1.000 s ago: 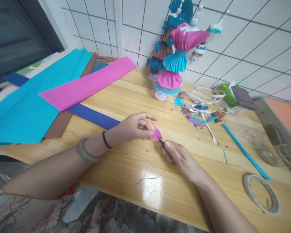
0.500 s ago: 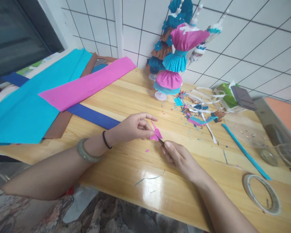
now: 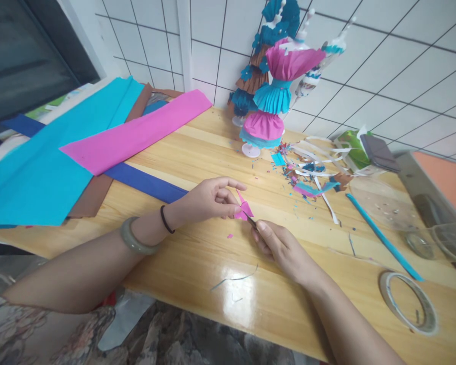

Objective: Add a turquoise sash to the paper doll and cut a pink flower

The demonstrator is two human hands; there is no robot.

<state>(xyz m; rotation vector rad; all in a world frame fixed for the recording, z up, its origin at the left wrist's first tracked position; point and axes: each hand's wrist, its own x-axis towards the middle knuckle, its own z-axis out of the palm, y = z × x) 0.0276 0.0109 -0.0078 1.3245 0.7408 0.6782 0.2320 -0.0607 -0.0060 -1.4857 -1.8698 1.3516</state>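
Observation:
Between thumb and fingertips of my left hand (image 3: 222, 198) is a small pink paper piece (image 3: 245, 209) with pointed corners and a thin strip rising from it. My left forefinger stretches out above the strip. My right hand (image 3: 275, 243) is closed around a small dark pointed metal tool (image 3: 251, 220), its handle hidden in the fist. The tool's tip meets the pink piece near my left thumb; I cannot tell whether it cuts or pinches the paper. Just below, a tiny pink scrap (image 3: 230, 236) lies on the wooden table (image 3: 182, 268).
At left lie large turquoise (image 3: 57, 167), pink (image 3: 140, 133) and blue (image 3: 144, 182) paper sheets. Ruffled paper figures (image 3: 271, 91) stand by the tiled wall. To the right are scraps and white strips (image 3: 319, 162), a turquoise stick (image 3: 383, 237) and a tape roll (image 3: 386, 299).
Hardly anything differs. Both hands keep their places at the pink paper piece, and the view has shifted very slightly.

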